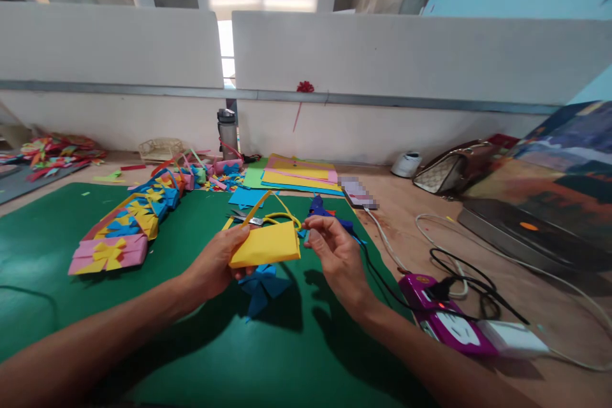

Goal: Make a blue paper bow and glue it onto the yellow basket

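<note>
My left hand [220, 261] is closed on the left end of a small yellow paper bag [268, 245] with a thin strip handle standing up from it. Close to the bag's right end, my right hand [337, 255] has its fingers curled in a pinch; what they hold, if anything, is too small to make out. Below the bag a blue paper flower [262, 287] lies on the green mat [201, 357]. Scissors with yellow handles [253, 219] rest behind the bag, partly hidden. A blue glue gun [318, 206] lies just beyond my right hand.
A row of paper bags with bows [112, 252] runs along the left. Coloured paper sheets [301, 172] and a water bottle [227, 134] are at the back. On the right are a phone [358, 193], a purple power strip [442, 315], loose cables and a dark case [521, 233].
</note>
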### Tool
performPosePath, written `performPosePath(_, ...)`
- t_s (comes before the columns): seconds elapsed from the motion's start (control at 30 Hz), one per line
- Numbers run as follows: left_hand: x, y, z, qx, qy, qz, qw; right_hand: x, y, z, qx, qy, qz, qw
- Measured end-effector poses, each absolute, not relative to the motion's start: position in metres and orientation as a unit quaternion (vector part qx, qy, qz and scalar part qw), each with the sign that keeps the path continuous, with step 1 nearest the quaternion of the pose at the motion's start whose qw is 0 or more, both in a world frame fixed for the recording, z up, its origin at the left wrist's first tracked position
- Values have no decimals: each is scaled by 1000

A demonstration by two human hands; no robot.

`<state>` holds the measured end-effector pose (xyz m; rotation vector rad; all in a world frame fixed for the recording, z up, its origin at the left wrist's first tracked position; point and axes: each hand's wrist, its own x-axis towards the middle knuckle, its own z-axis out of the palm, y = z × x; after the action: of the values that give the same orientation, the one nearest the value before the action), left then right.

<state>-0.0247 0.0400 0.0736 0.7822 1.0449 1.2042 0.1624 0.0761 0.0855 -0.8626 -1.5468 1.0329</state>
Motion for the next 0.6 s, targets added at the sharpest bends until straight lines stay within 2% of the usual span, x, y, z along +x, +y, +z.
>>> performPosePath(0.17, -25, 41, 73, 363, 475, 554, 580, 164, 69, 88, -315, -724, 394, 469)
performPosePath(0.4, -26, 40, 71, 428, 512, 564, 486, 161, 73, 88, -395, -716, 405, 409)
performPosePath(0.6, -23, 36, 80, 465, 557, 562, 397, 160, 76, 90, -439, -682, 427, 399)
